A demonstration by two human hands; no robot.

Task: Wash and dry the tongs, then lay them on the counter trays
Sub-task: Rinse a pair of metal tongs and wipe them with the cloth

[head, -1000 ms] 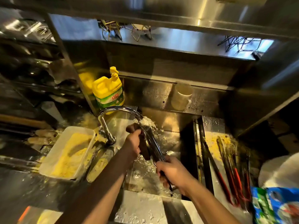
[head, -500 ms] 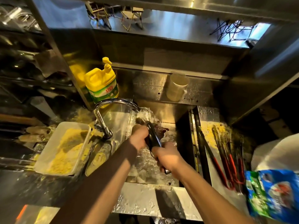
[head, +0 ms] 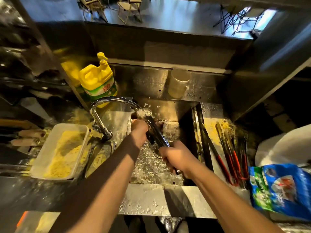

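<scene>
Now over the wet steel sink: tongs, tips under the faucet stream, gripped at the handle by right hand, left hand curled round the upper shaft. More red-handled tongs on the right counter tray; yellow soap jug at the back-left corner.

The yellow detergent jug bears red characters — "立白" — while the blue bag's print is unreadable.

Both my bare forearms reach forward over the sink. My right hand sits above the basin's middle, fingers curled around the handle end of the tongs. My left hand is farther in, fingers wrapped around the tongs' arms.
</scene>
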